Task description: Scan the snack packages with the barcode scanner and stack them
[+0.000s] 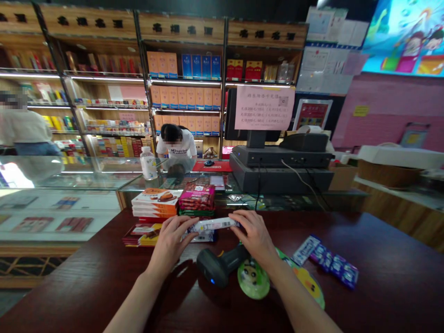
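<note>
A slim white wrapped packet (214, 224) with a barcode on its side is stretched level between my hands. My left hand (174, 233) pinches its left end, and my right hand (253, 233) has hold of the right end. Another pale packet (204, 237) lies just behind and below it, partly hidden. Below the hands, a black barcode scanner (215, 266) with a small blue light rests on the dark wooden counter (145, 300). Close to my right forearm are a green panda-faced item (253, 280) and a yellow duck-faced one (310, 286), the latter partly covered by the arm.
White-and-orange boxes (155, 202) and magenta packets (197, 196) are stacked at the back left, above red and yellow packs (138, 235). Blue-purple packets (335, 263) lie right. Beyond stand a bottle (148, 164), a register (280, 162) and a person (176, 145) bending over.
</note>
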The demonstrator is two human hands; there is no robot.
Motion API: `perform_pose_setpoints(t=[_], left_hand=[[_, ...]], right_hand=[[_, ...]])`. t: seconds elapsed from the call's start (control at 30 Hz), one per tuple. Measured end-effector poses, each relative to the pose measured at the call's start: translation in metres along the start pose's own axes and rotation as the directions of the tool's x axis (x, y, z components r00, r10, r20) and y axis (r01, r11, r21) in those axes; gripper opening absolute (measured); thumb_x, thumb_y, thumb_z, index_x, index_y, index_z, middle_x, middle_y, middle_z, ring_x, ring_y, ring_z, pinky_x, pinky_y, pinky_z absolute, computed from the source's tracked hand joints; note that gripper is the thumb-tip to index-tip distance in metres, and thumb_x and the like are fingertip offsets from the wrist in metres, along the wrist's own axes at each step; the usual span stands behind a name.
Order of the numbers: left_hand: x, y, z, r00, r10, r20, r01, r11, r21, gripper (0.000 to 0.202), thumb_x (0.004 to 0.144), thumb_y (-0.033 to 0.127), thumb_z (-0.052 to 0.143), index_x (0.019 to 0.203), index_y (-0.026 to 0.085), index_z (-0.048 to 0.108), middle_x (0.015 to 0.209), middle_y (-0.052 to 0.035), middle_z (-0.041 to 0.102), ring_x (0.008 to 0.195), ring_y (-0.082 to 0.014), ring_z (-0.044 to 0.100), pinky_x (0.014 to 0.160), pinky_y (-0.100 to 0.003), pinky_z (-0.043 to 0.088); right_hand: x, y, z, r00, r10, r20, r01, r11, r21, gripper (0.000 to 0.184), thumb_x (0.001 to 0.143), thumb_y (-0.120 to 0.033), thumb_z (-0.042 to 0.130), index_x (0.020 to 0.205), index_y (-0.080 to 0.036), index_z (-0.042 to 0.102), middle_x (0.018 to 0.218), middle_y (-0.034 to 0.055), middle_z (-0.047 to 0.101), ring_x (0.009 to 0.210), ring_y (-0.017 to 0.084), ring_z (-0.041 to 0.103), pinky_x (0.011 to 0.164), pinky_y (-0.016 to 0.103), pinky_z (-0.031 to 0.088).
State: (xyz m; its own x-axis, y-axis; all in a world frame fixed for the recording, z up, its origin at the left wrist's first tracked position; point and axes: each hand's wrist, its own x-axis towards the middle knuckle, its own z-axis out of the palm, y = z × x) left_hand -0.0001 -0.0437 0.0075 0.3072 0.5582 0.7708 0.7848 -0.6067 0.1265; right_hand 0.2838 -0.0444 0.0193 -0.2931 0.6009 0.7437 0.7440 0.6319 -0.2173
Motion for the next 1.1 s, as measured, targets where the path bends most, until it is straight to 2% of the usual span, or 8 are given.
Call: perform_pose_setpoints(t=[0.1, 0.27, 0.5, 0.7, 0.83, 0.93, 1.03, 1.1], left_hand=[[-0.001, 0.001, 0.0, 1.0, 0.001, 0.023, -0.001, 1.0, 0.001, 0.037, 0.092, 0.042, 0.061, 0.128, 0.032, 0.065, 0.113, -0.0048, 0.069, 0.106, -0.0213, 0.062, 0.098, -0.039, 0.047], [0.0, 0.003, 0.0, 0.999, 0.013, 0.046, -0.013, 1.0, 0.013, 0.038, 0.094, 0.04, 0.059, 0.132, 0.033, 0.062, 0.112, -0.0051, 0.066, 0.106, -0.0207, 0.06, 0.097, -0.038, 0.047], [0.0, 0.002, 0.001, 0.999, -0.018, 0.033, 0.018, 1.0, 0.015, 0.033, 0.096, 0.037, 0.054, 0.128, 0.031, 0.064, 0.112, -0.0058, 0.064, 0.107, -0.0207, 0.059, 0.099, -0.039, 0.043], [-0.001, -0.007, 0.0, 0.996, -0.092, -0.019, 0.093, 0.995, 0.046, 0.033, 0.097, 0.04, 0.053, 0.126, 0.028, 0.064, 0.11, -0.0069, 0.062, 0.105, -0.0223, 0.059, 0.098, -0.04, 0.042], [-0.002, -0.015, -0.002, 0.99, -0.128, -0.051, 0.131, 0.989, 0.07, 0.033, 0.097, 0.04, 0.052, 0.125, 0.027, 0.064, 0.111, -0.0074, 0.062, 0.105, -0.0236, 0.059, 0.098, -0.043, 0.042], [-0.004, -0.02, -0.003, 0.988, -0.144, -0.063, 0.148, 0.986, 0.072, 0.032, 0.096, 0.039, 0.053, 0.123, 0.028, 0.065, 0.112, -0.0071, 0.062, 0.105, -0.024, 0.059, 0.099, -0.044, 0.043], [-0.005, -0.022, -0.003, 0.984, -0.163, -0.071, 0.168, 0.984, 0.064, 0.031, 0.095, 0.038, 0.054, 0.122, 0.029, 0.065, 0.111, -0.0068, 0.063, 0.104, -0.0237, 0.059, 0.098, -0.043, 0.044], [-0.005, -0.023, -0.003, 0.983, -0.17, -0.07, 0.174, 0.983, 0.06, 0.031, 0.095, 0.038, 0.054, 0.123, 0.03, 0.065, 0.11, -0.0066, 0.063, 0.104, -0.0237, 0.059, 0.097, -0.043, 0.045]], right_hand=[[0.0, 0.002, 0.0, 0.999, 0.011, -0.03, -0.011, 1.0, -0.006, 0.027, 0.095, -0.024, 0.06, 0.121, -0.025, 0.066, 0.115, 0.0087, 0.067, 0.109, 0.026, 0.059, 0.09, 0.042, 0.044], [0.0, 0.004, 0.0, 1.0, 0.007, -0.005, -0.007, 1.0, -0.004, 0.029, 0.095, -0.024, 0.06, 0.123, -0.026, 0.066, 0.113, 0.0083, 0.068, 0.107, 0.026, 0.06, 0.088, 0.042, 0.045], [0.0, 0.003, -0.003, 0.999, 0.007, 0.04, -0.007, 1.0, 0.007, 0.036, 0.094, -0.021, 0.058, 0.13, -0.028, 0.063, 0.121, 0.0078, 0.069, 0.112, 0.026, 0.06, 0.094, 0.044, 0.045], [0.001, 0.007, -0.013, 0.996, 0.074, 0.039, -0.075, 0.996, 0.038, 0.04, 0.092, -0.016, 0.057, 0.131, -0.026, 0.062, 0.126, 0.0082, 0.068, 0.116, 0.027, 0.06, 0.097, 0.046, 0.045], [-0.001, 0.012, -0.029, 0.978, 0.079, 0.196, -0.109, 0.983, 0.149, 0.037, 0.088, -0.017, 0.062, 0.123, -0.027, 0.068, 0.115, 0.0063, 0.073, 0.109, 0.024, 0.064, 0.097, 0.044, 0.049], [-0.005, 0.015, -0.039, 0.932, 0.073, 0.356, -0.169, 0.954, 0.246, 0.038, 0.082, -0.02, 0.069, 0.118, -0.03, 0.072, 0.117, 0.0064, 0.072, 0.112, 0.025, 0.065, 0.099, 0.043, 0.05], [-0.01, 0.015, -0.039, 0.88, 0.025, 0.474, -0.18, 0.942, 0.284, 0.044, 0.076, -0.022, 0.074, 0.119, -0.031, 0.072, 0.125, 0.0082, 0.07, 0.119, 0.029, 0.064, 0.103, 0.048, 0.049], [-0.013, 0.01, -0.035, 0.857, 0.011, 0.515, -0.168, 0.951, 0.26, 0.047, 0.074, -0.02, 0.075, 0.119, -0.032, 0.072, 0.127, 0.0092, 0.069, 0.123, 0.032, 0.061, 0.109, 0.056, 0.042]])
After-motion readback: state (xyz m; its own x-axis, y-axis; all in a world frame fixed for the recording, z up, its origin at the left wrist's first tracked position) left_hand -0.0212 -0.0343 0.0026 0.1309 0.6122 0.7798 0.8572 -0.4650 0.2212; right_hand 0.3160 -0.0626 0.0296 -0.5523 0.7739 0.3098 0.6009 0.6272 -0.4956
